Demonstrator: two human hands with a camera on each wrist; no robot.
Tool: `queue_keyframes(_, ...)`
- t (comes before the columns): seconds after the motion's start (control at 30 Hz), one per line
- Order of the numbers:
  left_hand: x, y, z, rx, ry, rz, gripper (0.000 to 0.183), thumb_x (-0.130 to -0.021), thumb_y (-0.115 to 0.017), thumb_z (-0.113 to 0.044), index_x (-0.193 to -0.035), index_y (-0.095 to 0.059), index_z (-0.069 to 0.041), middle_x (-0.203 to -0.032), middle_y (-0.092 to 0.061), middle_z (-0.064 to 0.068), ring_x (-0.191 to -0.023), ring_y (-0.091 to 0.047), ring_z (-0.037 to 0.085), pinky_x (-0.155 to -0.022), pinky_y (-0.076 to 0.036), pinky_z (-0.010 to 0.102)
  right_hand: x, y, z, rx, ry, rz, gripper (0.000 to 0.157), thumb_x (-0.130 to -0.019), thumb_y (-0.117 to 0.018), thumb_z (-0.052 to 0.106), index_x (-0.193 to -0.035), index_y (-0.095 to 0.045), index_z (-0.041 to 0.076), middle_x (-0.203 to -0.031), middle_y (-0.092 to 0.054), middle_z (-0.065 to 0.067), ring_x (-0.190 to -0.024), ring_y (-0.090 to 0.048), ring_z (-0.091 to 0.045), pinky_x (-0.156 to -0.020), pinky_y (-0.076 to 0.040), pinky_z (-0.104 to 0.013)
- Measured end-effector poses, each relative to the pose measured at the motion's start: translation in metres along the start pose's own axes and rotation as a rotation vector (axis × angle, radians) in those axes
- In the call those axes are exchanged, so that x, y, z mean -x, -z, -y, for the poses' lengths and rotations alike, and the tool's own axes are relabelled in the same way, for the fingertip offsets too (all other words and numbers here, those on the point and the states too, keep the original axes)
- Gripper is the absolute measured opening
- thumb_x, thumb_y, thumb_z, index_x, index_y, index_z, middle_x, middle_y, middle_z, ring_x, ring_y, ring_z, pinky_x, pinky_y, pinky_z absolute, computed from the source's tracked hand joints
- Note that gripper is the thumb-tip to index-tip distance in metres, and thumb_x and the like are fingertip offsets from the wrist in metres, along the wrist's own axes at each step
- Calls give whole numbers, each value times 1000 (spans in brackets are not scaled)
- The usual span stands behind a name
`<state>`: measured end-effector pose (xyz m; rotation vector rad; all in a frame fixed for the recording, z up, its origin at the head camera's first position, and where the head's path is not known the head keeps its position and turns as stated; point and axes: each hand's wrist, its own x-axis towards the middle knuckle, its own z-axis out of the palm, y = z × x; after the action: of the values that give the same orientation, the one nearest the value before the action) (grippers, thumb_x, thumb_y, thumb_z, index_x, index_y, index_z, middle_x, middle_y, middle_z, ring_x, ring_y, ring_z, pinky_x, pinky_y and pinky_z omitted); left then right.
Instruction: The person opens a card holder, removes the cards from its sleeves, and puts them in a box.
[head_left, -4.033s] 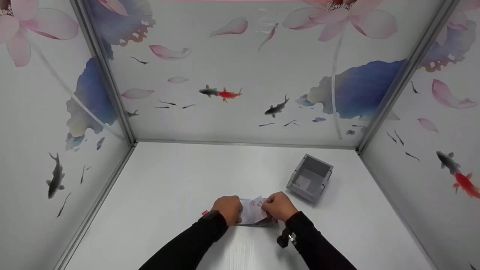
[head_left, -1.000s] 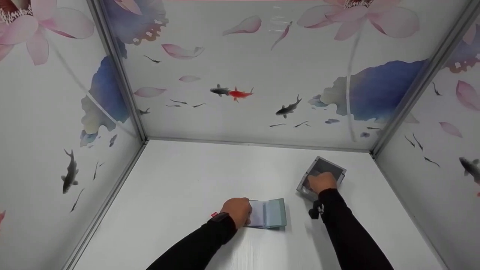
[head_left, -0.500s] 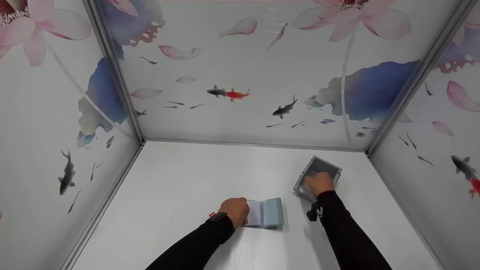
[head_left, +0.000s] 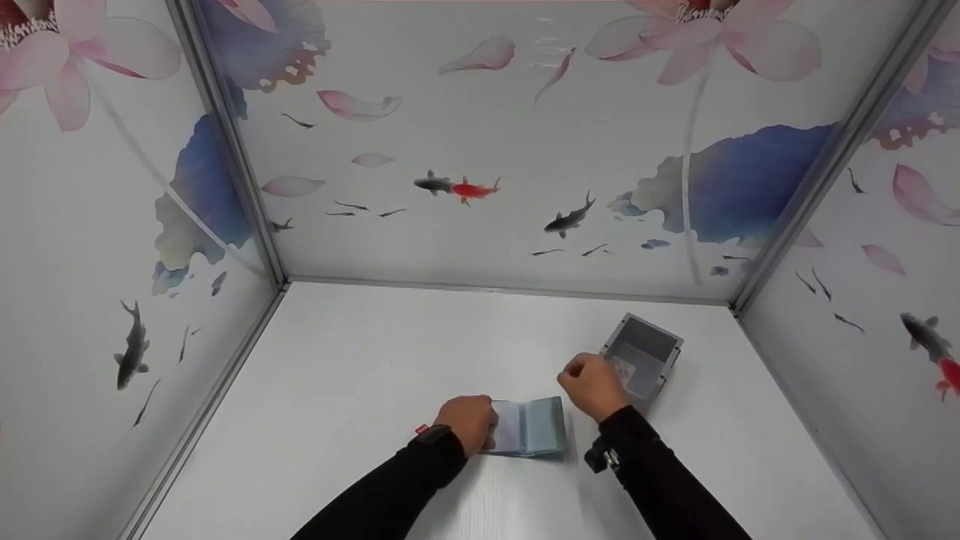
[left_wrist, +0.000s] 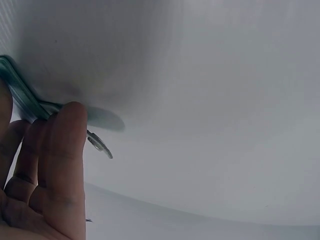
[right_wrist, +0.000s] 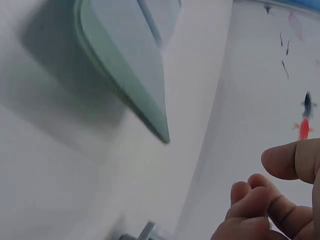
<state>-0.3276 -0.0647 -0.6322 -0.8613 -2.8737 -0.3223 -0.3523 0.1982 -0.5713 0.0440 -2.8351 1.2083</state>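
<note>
A light green wallet (head_left: 544, 427) lies spread open on the white table, with pale inner sleeves. My left hand (head_left: 469, 424) grips its left side. In the left wrist view, the fingers (left_wrist: 65, 165) hold the wallet's green edge (left_wrist: 22, 95), and a strap tab with a metal snap (left_wrist: 99, 144) sticks out past them. My right hand (head_left: 594, 386) hovers between the wallet and the grey bin (head_left: 651, 337). Its thumb and loosely bent fingers stand apart in the right wrist view, holding nothing. There the wallet's right corner (right_wrist: 145, 107) rises above the table.
Inside the grey bin, at the back right of the table, lies a pale slip of paper (head_left: 625, 369). White panels (head_left: 495, 247) printed with fish and lotus flowers enclose the table (head_left: 360, 360) at the back and both sides.
My right hand has come out of the bin and moved left toward the wallet. Earlier it pinched a white paper with red marks over the wallet. The left hand keeps its grip.
</note>
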Motion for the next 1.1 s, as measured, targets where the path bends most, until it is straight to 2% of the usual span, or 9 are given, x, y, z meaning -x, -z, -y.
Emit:
queue_keyframes(0.13,0,0,1,-15,2,11,35,-77,-101,-18,-65,-69,-15,-73,-62,-5,-62,-44,9,-58,-40,26,13,-20,11,-8,85,130,4,-100,-79,10,-98,-79,7,-94,-75,-5,-85,-64,-16,-77,-55,-36)
queue_keyframes(0.27,-1,-1,1,-58,-6,23,33,-77,-103,-24,-69,-72,-17,-78,-65,-4,-63,-52,11,-60,-45,28,19,-35,11,12,140,247,8,-98,-85,15,-100,-81,9,-98,-75,-4,-89,-65,-16,-81,-56,-37)
queue_keyframes(0.37,-2,-3,2,-76,-4,27,31,-77,-103,-27,-71,-74,-18,-80,-66,-5,-63,-53,11,-62,-48,29,20,-46,7,8,192,305,10,-96,-86,17,-100,-81,9,-97,-75,-4,-88,-65,-17,-80,-56,-37)
queue_keyframes(0.5,-2,-4,3,-70,2,36,27,-79,-101,-25,-73,-76,-18,-79,-65,-5,-63,-46,9,-63,-48,29,18,-63,-4,0,270,357,15,-95,-86,21,-101,-80,9,-93,-73,-2,-82,-64,-15,-74,-54,-34)
queue_keyframes(0.63,-2,-5,3,-61,-2,31,23,-80,-99,-22,-75,-78,-17,-78,-66,-5,-63,-44,9,-63,-49,29,21,-72,-2,33,262,386,23,-92,-88,21,-106,-80,5,-91,-73,-2,-80,-64,-14,-73,-54,-33)
queue_keyframes(0.67,-2,-5,3,-60,-5,28,22,-80,-99,-21,-74,-78,-17,-78,-66,-4,-63,-45,9,-63,-49,30,26,-69,8,47,223,392,27,-90,-91,19,-108,-79,3,-91,-74,-3,-81,-65,-15,-74,-54,-34)
queue_keyframes(0.8,-3,-6,4,-75,-19,28,23,-82,-97,-21,-75,-77,-17,-78,-66,-4,-64,-47,10,-63,-50,30,31,-74,16,82,187,383,42,-86,-98,22,-117,-77,2,-97,-74,-7,-84,-62,-17,-77,-53,-37)
queue_keyframes(0.97,-4,-4,5,-65,-16,66,32,-82,-101,-29,-73,-73,-16,-79,-67,-4,-66,-47,9,-65,-48,29,33,-81,20,118,191,361,60,-80,-105,29,-126,-75,2,-120,-79,-16,-105,-70,-29,-96,-59,-53)
queue_keyframes(1.1,-3,3,6,-64,-33,99,29,-85,-99,-28,-76,-75,-16,-78,-69,-4,-67,-45,9,-65,-46,29,30,-86,17,139,182,345,64,-78,-106,30,-127,-75,3,-132,-79,-21,-121,-73,-37,-109,-58,-61)
